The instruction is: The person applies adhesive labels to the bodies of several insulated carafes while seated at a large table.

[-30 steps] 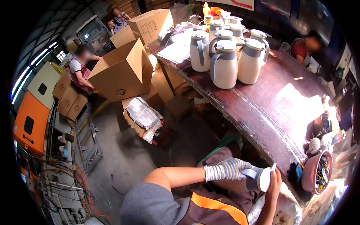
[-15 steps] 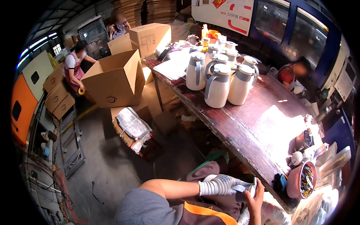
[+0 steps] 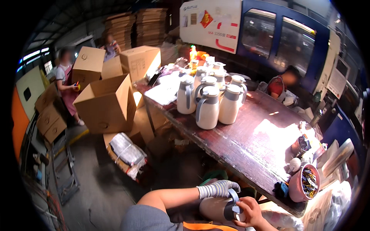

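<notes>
A cream jug with grey trim lies sideways at my lap, below the table's edge. My left hand, in a grey striped knit glove, is closed at its upright grey handle. My bare right hand has its fingers wrapped round the lid end, partly hiding it. Several similar upright jugs stand grouped on the dark red table. A pink bowl of small black and yellow pieces sits at the table's near right corner, beside a dark blue bundle.
Open cardboard boxes and a stool with a wrapped pack stand left. A co-worker holds something yellow there, another person is farther back, and another is across the table. Blue machinery lines the back.
The jug has tipped sideways, more of its body now showing, as my right hand moved over its lid end. My view has lifted. The left co-worker stands more upright; a box flap stands beside them.
</notes>
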The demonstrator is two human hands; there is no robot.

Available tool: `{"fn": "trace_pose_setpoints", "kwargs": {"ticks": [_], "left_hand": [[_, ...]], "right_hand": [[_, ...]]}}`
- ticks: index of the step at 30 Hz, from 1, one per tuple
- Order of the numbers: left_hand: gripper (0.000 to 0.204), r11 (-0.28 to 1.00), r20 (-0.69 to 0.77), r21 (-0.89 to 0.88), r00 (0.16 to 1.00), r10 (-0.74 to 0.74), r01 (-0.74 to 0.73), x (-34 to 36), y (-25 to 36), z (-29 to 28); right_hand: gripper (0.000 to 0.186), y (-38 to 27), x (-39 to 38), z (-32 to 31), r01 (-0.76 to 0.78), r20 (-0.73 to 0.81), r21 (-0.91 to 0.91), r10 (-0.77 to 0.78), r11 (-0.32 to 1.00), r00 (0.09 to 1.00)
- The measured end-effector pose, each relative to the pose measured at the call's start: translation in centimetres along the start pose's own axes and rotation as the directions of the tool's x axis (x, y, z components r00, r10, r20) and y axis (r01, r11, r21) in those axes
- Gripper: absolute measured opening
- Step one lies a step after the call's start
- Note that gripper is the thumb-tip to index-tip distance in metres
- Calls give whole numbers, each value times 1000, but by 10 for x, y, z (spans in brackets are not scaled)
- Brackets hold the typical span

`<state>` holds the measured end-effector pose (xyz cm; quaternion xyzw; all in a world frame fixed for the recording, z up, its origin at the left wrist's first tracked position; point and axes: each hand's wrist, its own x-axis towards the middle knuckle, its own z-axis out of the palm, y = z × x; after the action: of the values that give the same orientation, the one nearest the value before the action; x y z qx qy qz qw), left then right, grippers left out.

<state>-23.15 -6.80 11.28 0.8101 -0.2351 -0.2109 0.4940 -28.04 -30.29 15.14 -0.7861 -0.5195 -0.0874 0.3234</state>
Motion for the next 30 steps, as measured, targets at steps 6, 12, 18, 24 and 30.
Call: {"fn": "trace_pose_setpoints", "kwargs": {"ticks": [6, 12, 18, 24, 30], "left_hand": [[42, 995, 72, -89, 997, -35, 42, 29, -8, 6], [45, 980, 85, -131, 986, -143, 153, 21, -4, 13], [53, 996, 102, -53, 993, -62, 68, 5, 45, 40], [29, 971, 129, -240, 991, 25, 6, 28, -18, -9], [36, 964, 64, -214, 987, -149, 160, 19, -27, -13]], "right_hand": [[75, 13, -14, 4, -90, -32, 63, 92, 994, 995], [64, 36, -21, 18, -653, -193, 81, 654, 753, 731], [67, 66, -30, 23, -855, -119, 261, 894, 449, 433], [66, 41, -5, -7, -361, 94, -115, 372, 925, 923], [63, 56, 10, 1, -59, 89, -28, 61, 998, 994]]}}
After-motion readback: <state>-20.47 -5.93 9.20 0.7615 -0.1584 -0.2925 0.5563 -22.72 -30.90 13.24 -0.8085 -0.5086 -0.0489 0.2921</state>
